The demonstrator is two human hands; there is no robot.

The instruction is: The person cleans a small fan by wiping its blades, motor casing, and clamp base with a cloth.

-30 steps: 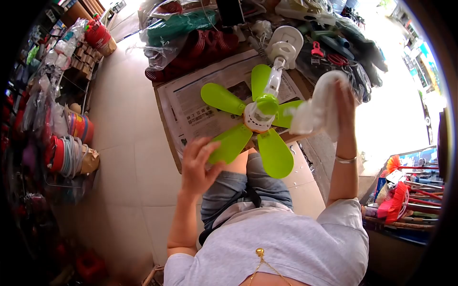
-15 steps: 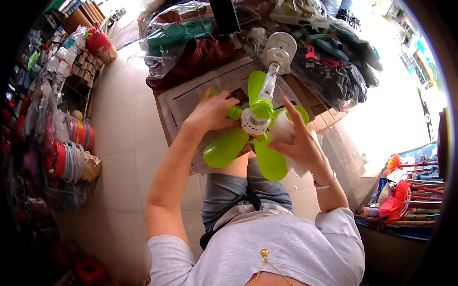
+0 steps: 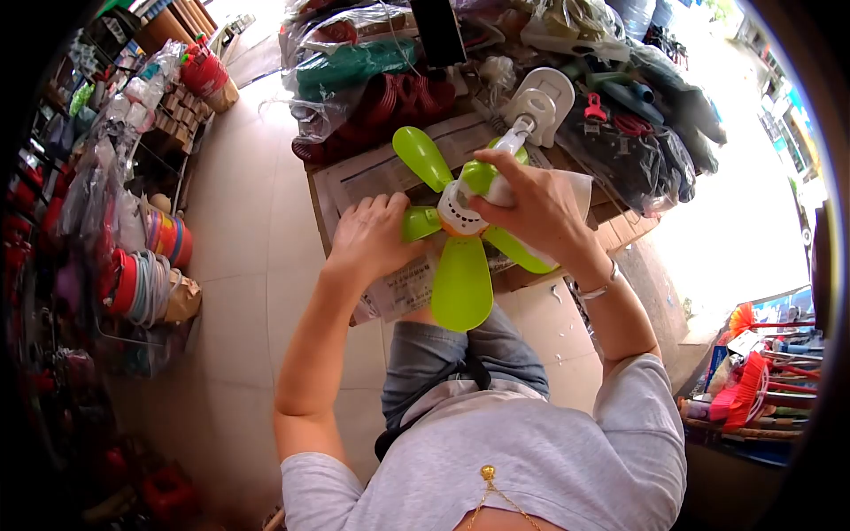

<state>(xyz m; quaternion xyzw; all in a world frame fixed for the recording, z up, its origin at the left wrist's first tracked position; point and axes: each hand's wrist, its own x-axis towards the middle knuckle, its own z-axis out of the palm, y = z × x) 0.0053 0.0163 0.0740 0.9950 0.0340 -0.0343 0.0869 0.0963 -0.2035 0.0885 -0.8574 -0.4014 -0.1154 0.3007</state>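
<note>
A small fan with lime-green blades and a white motor housing (image 3: 457, 215) lies over the newspaper (image 3: 372, 180). Its white clip base (image 3: 553, 88) points away from me. My left hand (image 3: 370, 237) is closed around one green blade (image 3: 421, 223), covering its outer part. A long blade (image 3: 462, 288) hangs toward my lap. My right hand (image 3: 542, 208) reaches over the housing, fingers curled on a white cloth or tissue (image 3: 577, 184), with thumb and forefinger by the green hub behind the blades. Most of the cloth is hidden under the hand.
Plastic-wrapped goods crowd the far side of the table, including dark red items (image 3: 403, 102) and a green bundle (image 3: 359, 66). A dark upright post (image 3: 438, 34) stands there. Packed shelves line the left, with a cable coil (image 3: 152, 288). Red brushes (image 3: 748, 389) lie at the right.
The fan's blades have turned. My right hand has moved up and left from the lower blades onto the housing with the white cloth. My left hand stays on a blade.
</note>
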